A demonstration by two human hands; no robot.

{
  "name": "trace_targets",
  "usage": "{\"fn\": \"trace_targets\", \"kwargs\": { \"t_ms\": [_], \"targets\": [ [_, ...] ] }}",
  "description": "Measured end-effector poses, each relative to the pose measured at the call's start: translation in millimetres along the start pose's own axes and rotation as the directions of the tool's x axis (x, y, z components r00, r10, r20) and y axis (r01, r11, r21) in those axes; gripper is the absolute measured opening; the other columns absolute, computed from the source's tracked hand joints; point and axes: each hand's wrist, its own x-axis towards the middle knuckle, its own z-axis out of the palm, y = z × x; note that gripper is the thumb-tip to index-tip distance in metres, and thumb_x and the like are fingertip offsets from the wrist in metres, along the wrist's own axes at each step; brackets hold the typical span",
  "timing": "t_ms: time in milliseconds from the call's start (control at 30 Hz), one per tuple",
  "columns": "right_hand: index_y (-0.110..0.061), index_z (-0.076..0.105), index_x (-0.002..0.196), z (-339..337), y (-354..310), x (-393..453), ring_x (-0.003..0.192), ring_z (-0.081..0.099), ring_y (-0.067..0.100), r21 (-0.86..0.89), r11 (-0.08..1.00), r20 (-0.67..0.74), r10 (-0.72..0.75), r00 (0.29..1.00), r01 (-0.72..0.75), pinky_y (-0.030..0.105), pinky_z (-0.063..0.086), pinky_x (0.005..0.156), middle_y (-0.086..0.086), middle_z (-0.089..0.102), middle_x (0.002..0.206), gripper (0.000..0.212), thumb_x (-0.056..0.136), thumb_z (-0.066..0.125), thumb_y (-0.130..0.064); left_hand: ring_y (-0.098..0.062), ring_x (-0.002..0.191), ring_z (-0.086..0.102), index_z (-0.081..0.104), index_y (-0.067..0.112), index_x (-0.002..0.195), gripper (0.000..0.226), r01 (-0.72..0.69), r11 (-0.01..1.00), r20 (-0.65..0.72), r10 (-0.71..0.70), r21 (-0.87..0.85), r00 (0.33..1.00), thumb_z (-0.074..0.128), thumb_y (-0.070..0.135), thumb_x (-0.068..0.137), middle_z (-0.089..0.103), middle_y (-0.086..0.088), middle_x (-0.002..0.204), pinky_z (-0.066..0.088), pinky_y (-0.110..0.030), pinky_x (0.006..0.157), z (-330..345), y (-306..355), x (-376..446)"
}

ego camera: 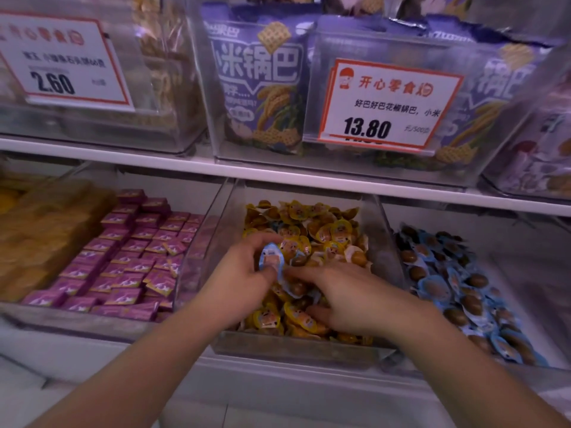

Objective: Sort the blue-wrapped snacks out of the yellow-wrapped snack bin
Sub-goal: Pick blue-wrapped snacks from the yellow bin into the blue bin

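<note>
**A:** My left hand (247,270) pinches one blue-wrapped snack (271,260), thumb and fingertips curled on its edges, held just above the pile. My right hand (349,299) lies palm down on the pile, fingers spread and dug in among the wrappers, index reaching toward the blue one. Grip on anything there: can't tell.

**B:** Layout, big to small?

**A:** Upper shelf (278,173): clear tubs with purple bags (256,78). Two price cards, 2.60 (58,60) on the left, 13.80 (386,103) on the right. Lower row, left to right: tan packs (40,230), a bin of pink packets (129,251), then the yellow-wrapped snack bin (296,344) in the middle with both hands in it, then a bin of blue-wrapped ones (463,288) just beside it on the right.

**B:** Strays left in the yellow bin?

**A:** A bit of blue shows near the back left of the pile (324,230). Another pale blue wrapper edge sits under my left thumb. The rest is blurred or covered by my hands.
</note>
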Motion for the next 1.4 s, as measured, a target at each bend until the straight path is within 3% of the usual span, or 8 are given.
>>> {"fn": "trace_targets", "kwargs": {
  "t_ms": [267, 467, 533, 667, 767, 1033, 1200, 1400],
  "targets": [
    [-0.042, 0.053, 0.128, 13, -2, 9, 0.092, 0.061, 0.025, -0.058, 0.997, -0.094, -0.05, 0.994, 0.045, 0.032, 0.046, 0.065, -0.002, 0.065, 0.097, 0.048, 0.082, 0.066, -0.033, 0.002, 0.088, 0.063, 0.063, 0.031, 0.116, 0.027, -0.005, 0.983, 0.066, -0.007, 0.182, 0.998, 0.059, 0.016, 0.094, 0.066, 0.013, 0.102, 0.051, -0.017, 0.075, 2, -1, 2],
    [-0.037, 0.068, 0.103, 1, 3, 6, 0.085, 0.064, 0.003, 0.364, 0.916, -0.266, 0.275, 0.924, -0.168, 0.027, 0.054, 0.071, -0.014, 0.069, 0.089, 0.027, 0.08, 0.069, -0.049, 0.002, 0.081, 0.066, 0.064, 0.034, 0.112, 0.029, -0.088, 0.996, -0.139, 0.085, -0.017, 0.987, 0.063, 0.012, 0.093, 0.069, 0.022, 0.094, 0.053, -0.016, 0.064, 1, 6, 1],
    [-0.03, 0.07, 0.1, -7, -4, 5, 0.074, 0.064, 0.0, 0.674, 0.724, -0.305, 0.453, 0.838, -0.146, 0.017, 0.05, 0.06, -0.014, 0.07, 0.081, 0.024, 0.083, 0.069, -0.047, 0.001, 0.083, 0.068, 0.065, 0.033, 0.109, 0.028, -0.149, 0.981, -0.22, 0.119, -0.127, 0.968, 0.065, 0.01, 0.092, 0.07, 0.022, 0.095, 0.053, -0.015, 0.069, 4, 15, 0],
    [-0.003, 0.061, 0.12, -24, -21, -3, 0.068, 0.07, 0.026, 0.95, -0.311, 0.138, 0.473, 0.87, 0.019, 0.033, 0.056, 0.053, 0.016, 0.074, 0.093, 0.031, 0.097, 0.055, -0.022, -0.003, 0.089, 0.07, 0.067, 0.037, 0.103, 0.031, -0.22, 0.945, -0.257, 0.157, -0.24, 0.954, 0.07, 0.01, 0.088, 0.073, 0.016, 0.097, 0.055, -0.02, 0.076, 24, 32, -6],
    [-0.003, 0.066, 0.119, -31, -22, -17, 0.083, 0.067, 0.028, 0.853, -0.522, 0.167, 0.297, 0.94, 0.013, 0.046, 0.055, 0.079, 0.019, 0.069, 0.107, 0.041, 0.092, 0.054, -0.032, 0.005, 0.094, 0.067, 0.067, 0.042, 0.106, 0.032, -0.232, 0.956, -0.241, 0.186, -0.178, 0.953, 0.075, 0.021, 0.084, 0.072, 0.024, 0.099, 0.05, -0.011, 0.076, 39, 39, -11],
    [-0.005, 0.069, 0.096, -42, 8, -61, 0.058, 0.062, 0.023, 0.985, -0.017, -0.121, 0.645, 0.754, 0.173, 0.024, 0.039, 0.04, 0.017, 0.067, 0.074, 0.018, 0.081, 0.07, -0.015, 0.006, 0.133, 0.04, 0.048, 0.037, 0.14, 0.057, -0.466, 0.875, 0.048, 0.464, 0.132, 0.885, 0.051, 0.062, 0.089, 0.042, 0.025, 0.141, 0.029, -0.009, 0.107, 61, 47, -11],
    [-0.024, 0.076, 0.096, -63, 74, -119, 0.085, 0.072, 0.02, 0.93, 0.326, -0.114, 0.697, 0.708, -0.171, 0.026, 0.05, 0.059, 0.005, 0.076, 0.094, 0.02, 0.079, 0.068, -0.017, 0.006, 0.122, 0.05, 0.057, 0.04, 0.129, 0.043, -0.409, 0.899, 0.076, 0.402, 0.155, 0.912, 0.043, 0.058, 0.092, 0.052, 0.029, 0.128, 0.041, -0.018, 0.099, 62, 38, -6],
    [-0.02, 0.076, 0.096, -44, 141, -166, 0.088, 0.069, 0.002, 0.913, 0.269, -0.082, 0.857, 0.509, -0.306, 0.013, 0.047, 0.063, -0.001, 0.076, 0.101, 0.013, 0.09, 0.066, -0.015, 0.003, 0.115, 0.055, 0.064, 0.036, 0.121, 0.031, -0.36, 0.921, 0.075, 0.353, 0.145, 0.933, 0.05, 0.045, 0.095, 0.058, 0.026, 0.12, 0.042, -0.019, 0.096, 66, 37, 0]
  ]
}}
